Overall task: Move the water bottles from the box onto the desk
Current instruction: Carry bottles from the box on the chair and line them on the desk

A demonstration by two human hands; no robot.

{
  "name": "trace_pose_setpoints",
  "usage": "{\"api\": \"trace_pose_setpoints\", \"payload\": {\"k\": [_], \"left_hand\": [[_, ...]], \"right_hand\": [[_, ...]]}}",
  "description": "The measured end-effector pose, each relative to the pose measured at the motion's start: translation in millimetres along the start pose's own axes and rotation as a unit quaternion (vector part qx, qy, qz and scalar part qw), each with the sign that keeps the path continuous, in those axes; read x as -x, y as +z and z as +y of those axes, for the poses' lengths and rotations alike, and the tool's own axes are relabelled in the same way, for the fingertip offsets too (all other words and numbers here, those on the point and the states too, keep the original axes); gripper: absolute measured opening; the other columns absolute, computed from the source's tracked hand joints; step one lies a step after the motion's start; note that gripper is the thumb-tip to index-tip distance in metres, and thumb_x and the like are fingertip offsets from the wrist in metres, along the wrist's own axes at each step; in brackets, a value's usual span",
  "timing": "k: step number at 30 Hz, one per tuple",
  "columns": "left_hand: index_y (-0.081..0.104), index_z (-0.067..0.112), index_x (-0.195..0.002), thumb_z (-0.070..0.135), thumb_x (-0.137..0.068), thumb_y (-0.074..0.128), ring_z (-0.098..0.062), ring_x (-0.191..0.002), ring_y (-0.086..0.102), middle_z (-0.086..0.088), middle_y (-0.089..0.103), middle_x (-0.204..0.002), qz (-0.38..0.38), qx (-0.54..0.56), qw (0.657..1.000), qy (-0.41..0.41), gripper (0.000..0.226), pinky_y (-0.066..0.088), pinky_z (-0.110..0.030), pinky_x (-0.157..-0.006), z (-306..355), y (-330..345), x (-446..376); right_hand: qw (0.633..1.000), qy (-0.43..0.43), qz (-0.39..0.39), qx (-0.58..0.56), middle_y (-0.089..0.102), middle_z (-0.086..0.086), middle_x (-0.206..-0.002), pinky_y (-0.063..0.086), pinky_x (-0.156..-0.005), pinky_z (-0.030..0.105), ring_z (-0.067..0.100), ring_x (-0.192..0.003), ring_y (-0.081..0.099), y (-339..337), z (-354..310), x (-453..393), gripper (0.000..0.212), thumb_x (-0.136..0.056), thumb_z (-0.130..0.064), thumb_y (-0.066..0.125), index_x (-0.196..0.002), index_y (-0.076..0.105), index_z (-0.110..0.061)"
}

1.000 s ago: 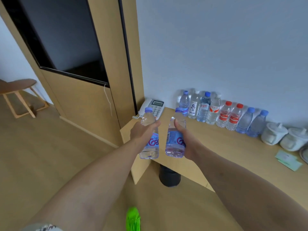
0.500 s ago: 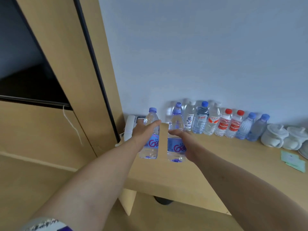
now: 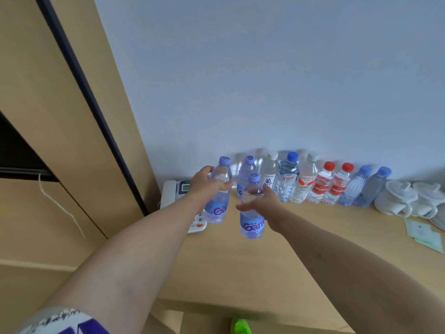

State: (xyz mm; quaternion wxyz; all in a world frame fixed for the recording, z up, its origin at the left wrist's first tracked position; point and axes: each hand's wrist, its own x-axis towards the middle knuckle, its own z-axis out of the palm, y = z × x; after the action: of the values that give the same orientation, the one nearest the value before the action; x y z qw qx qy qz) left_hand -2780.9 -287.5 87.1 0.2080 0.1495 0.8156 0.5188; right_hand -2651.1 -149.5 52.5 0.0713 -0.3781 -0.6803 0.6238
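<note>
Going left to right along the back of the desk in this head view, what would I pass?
White desk telephone → left hand holding a purple-capped bottle → white-capped clear bottle → blue-capped ribbed bottle → two red-capped bottles → two pale blue bottles → two white lidded ceramic cups.

The bottles (image 3: 250,208) are clear, glossy plastic with smooth printed labels. The desk (image 3: 240,266) is pale matt wood laminate. At 3 o'clock the cups (image 3: 397,198) look like glossy white ceramic, the cards (image 3: 423,233) matt paper.
</note>
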Motion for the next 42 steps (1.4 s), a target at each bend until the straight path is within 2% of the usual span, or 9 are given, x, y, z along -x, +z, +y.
{"api": "trace_pose_setpoints", "payload": {"k": [4, 9, 11, 13, 18, 27, 30, 36, 42], "left_hand": [[0.066, 0.019, -0.119, 0.017, -0.077, 0.089, -0.026, -0.107, 0.065, -0.003, 0.065, -0.117, -0.007, -0.004, 1.000, -0.009, 0.049, 0.056, -0.043, -0.095, -2.9, 9.6, -35.1], [0.068, 0.026, -0.115, 0.009, -0.078, 0.087, -0.015, -0.084, 0.064, 0.006, 0.065, -0.093, -0.016, -0.033, 0.999, -0.009, 0.044, 0.050, -0.026, -0.069, -9.0, 17.3, -67.5], [0.070, 0.027, -0.107, 0.007, -0.079, 0.085, -0.019, -0.087, 0.067, 0.006, 0.068, -0.089, -0.017, -0.040, 0.999, -0.013, 0.038, 0.054, -0.028, -0.072, -11.0, 22.7, -78.0], [0.072, 0.024, -0.106, 0.004, -0.077, 0.085, -0.024, -0.096, 0.070, 0.000, 0.074, -0.098, -0.021, -0.043, 0.999, -0.013, 0.038, 0.059, -0.035, -0.083, -15.7, 27.9, -87.3], [0.069, 0.021, -0.132, 0.003, -0.075, 0.087, -0.024, -0.111, 0.067, -0.005, 0.072, -0.119, -0.022, -0.059, 0.998, -0.025, 0.062, 0.056, -0.040, -0.098, -26.8, 34.7, -105.2], [0.071, 0.024, -0.129, 0.004, -0.074, 0.087, -0.021, -0.093, 0.065, -0.002, 0.073, -0.106, 0.008, -0.080, 0.997, -0.001, 0.061, 0.052, -0.029, -0.084, -31.6, 46.0, -119.4], [0.071, 0.024, -0.128, 0.002, -0.073, 0.086, -0.019, -0.088, 0.062, -0.003, 0.073, -0.105, 0.022, -0.058, 0.998, -0.008, 0.061, 0.053, -0.030, -0.082, -33.6, 48.1, -123.7], [0.066, 0.019, -0.131, 0.001, -0.077, 0.083, -0.021, -0.103, 0.064, -0.004, 0.070, -0.116, 0.039, -0.020, 0.999, -0.008, 0.059, 0.053, -0.030, -0.089, -35.5, 47.5, -124.2], [0.062, 0.021, -0.136, 0.004, -0.080, 0.084, -0.020, -0.114, 0.058, -0.005, 0.063, -0.125, 0.023, -0.001, 0.999, -0.029, 0.062, 0.052, -0.034, -0.099, -41.1, 29.9, -122.9]], "right_hand": [[0.995, -0.003, -0.009, 0.096, 0.064, 0.001, -0.118, 0.051, -0.086, 0.035, 0.023, -0.106, 0.064, -1.6, -2.8, -33.8, 0.080, -0.057, -0.016, 0.099, -0.125, 0.056, -0.015], [0.990, 0.001, -0.008, 0.138, 0.060, 0.000, -0.109, 0.047, -0.075, 0.032, 0.023, -0.099, 0.061, 0.0, -4.1, -64.4, 0.080, -0.058, -0.015, 0.098, -0.123, 0.051, -0.018], [0.993, 0.006, -0.006, 0.121, 0.060, -0.003, -0.106, 0.047, -0.067, 0.030, 0.017, -0.092, 0.061, 0.5, -2.7, -71.8, 0.077, -0.059, -0.014, 0.097, -0.122, 0.051, -0.019], [0.993, 0.001, -0.002, 0.120, 0.062, -0.002, -0.108, 0.050, -0.068, 0.029, 0.014, -0.090, 0.062, 2.0, 0.1, -77.2, 0.075, -0.060, -0.014, 0.096, -0.121, 0.052, -0.018], [0.989, -0.024, 0.023, 0.143, 0.065, 0.001, -0.112, 0.055, -0.093, 0.045, 0.024, -0.105, 0.064, 5.4, 7.3, -84.6, 0.079, -0.057, -0.021, 0.100, -0.121, 0.054, -0.015], [0.977, -0.037, 0.006, 0.208, 0.067, -0.008, -0.104, 0.054, -0.090, 0.038, 0.020, -0.103, 0.064, 3.2, 7.3, -84.4, 0.081, -0.063, -0.039, 0.096, -0.125, 0.048, -0.019], [0.969, -0.048, 0.013, 0.244, 0.064, -0.013, -0.094, 0.051, -0.076, 0.032, 0.017, -0.097, 0.062, 5.0, 4.4, -81.5, 0.069, -0.064, -0.039, 0.094, -0.117, 0.053, -0.023], [0.981, -0.041, 0.032, 0.186, 0.072, 0.001, -0.110, 0.056, -0.093, 0.042, 0.019, -0.104, 0.067, 12.7, 0.8, -79.0, 0.061, -0.065, -0.032, 0.095, -0.115, 0.066, -0.015], [0.980, -0.037, 0.018, 0.196, 0.067, -0.001, -0.099, 0.056, -0.085, 0.038, 0.018, -0.095, 0.064, 36.1, -10.0, -80.7, 0.056, -0.064, -0.037, 0.095, -0.103, 0.062, -0.014]]}}
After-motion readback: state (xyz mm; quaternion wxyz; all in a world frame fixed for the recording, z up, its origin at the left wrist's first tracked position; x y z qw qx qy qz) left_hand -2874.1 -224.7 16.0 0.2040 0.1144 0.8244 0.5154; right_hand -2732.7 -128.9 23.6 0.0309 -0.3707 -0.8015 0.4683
